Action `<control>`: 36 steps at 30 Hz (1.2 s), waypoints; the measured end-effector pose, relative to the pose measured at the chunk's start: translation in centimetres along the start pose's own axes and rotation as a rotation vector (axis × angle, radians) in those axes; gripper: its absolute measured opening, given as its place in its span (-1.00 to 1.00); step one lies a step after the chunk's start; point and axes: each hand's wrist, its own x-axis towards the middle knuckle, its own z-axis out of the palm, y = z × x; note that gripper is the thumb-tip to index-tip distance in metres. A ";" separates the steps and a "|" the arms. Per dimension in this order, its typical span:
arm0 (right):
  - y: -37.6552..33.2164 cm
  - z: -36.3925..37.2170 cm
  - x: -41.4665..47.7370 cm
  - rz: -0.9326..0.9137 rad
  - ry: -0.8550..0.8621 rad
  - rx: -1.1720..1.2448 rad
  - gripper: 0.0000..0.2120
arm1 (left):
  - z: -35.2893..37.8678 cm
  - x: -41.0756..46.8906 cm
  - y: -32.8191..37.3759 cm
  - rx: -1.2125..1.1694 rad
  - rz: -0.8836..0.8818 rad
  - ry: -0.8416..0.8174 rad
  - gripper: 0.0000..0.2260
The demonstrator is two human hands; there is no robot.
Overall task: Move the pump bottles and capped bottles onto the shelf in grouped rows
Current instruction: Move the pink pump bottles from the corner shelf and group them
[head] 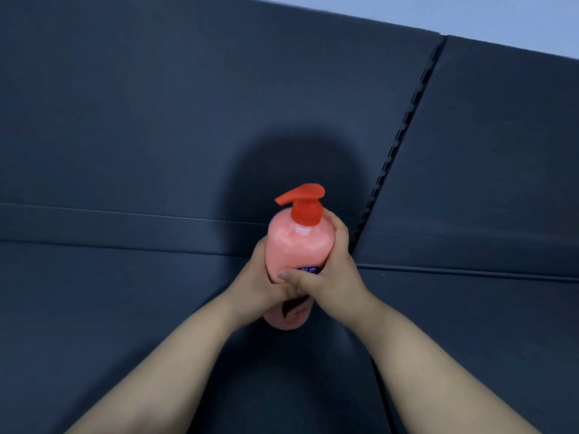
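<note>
Two hands, one bottle: both grip the same item at frame centre; no other bottles are in view.
Dark panel: matte blue-grey padded panel (125, 120) fills the background.
Ridge: long horizontal ridge (109, 223) crosses the panel at about bottle-shoulder height. Cannot tell whether it is the shelf edge.
Left hand: left hand (253, 286) is wrapped round the lower left flank of the bottle, palm against it, fingertips hidden behind. Judged to carry the weight from low down.
Bottle: translucent pink plastic pump bottle (294, 242), full of pink liquid, is roughly upright in front of the panel. Its base shows below the hands with no support visible under it.
Pump: red plastic pump head (302, 198), spout pointing left, is untouched. A grip on the body avoids pressing it.
Label: dark blue label (310, 270) is mostly covered by fingers.
Right hand: right hand (332, 277) is curled round the right side, thumb across the front, fingers reaching up to the shoulder. Judged to steady a heavy, smooth bottle.
Seam: toothed interlocking seam (404, 136) runs diagonally just right of the bottle.
Pale strip: light blue band (517, 20) lies beyond the panel's top edge.
Status: judged in carry, not yet placed.
</note>
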 end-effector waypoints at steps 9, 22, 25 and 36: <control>1.2 0.6 2.7 0.001 0.005 0.001 0.05 | -0.7 1.6 -1.0 -0.017 0.038 0.037 -0.41; 2.5 1.4 4.2 0.087 0.058 -0.115 -0.21 | -1.5 3.9 -3.0 0.072 -0.035 0.066 -0.37; 2.0 0.6 4.2 0.119 0.007 -0.216 -0.26 | -1.4 3.3 -1.9 0.147 -0.078 0.096 -0.31; 1.3 -9.9 -5.6 0.076 -0.072 -0.460 -0.35 | 11.4 -2.5 4.5 0.925 0.270 0.326 -0.26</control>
